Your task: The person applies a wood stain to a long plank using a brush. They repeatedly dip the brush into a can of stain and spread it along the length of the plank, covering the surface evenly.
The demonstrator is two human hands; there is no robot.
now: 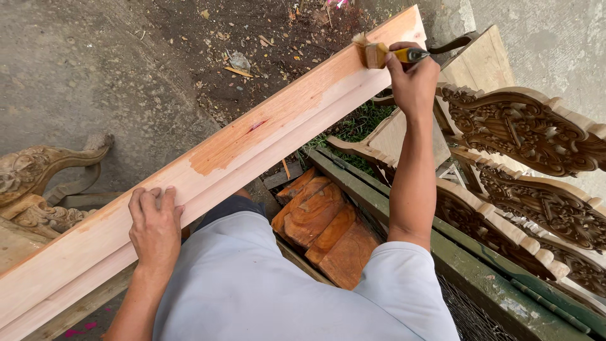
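A long pale wooden moulding [252, 139] runs diagonally from lower left to upper right across my lap. Its upper stretch looks darker and wet, while the lower stretch is paler and dry. My left hand [154, 224] lies flat on the near part of the moulding, fingers together, pressing it down. My right hand [413, 79] is stretched out to the far end and grips a paintbrush [385, 55] with a yellow and black handle. The bristles rest on the moulding's top face.
Carved brown wooden panels [530, 132] lean at the right. A green metal frame [480, 278] runs below them. Reddish wood blocks [322, 221] lie under the moulding. A carved chair arm [38, 167] stands at the left on bare dirt and concrete ground.
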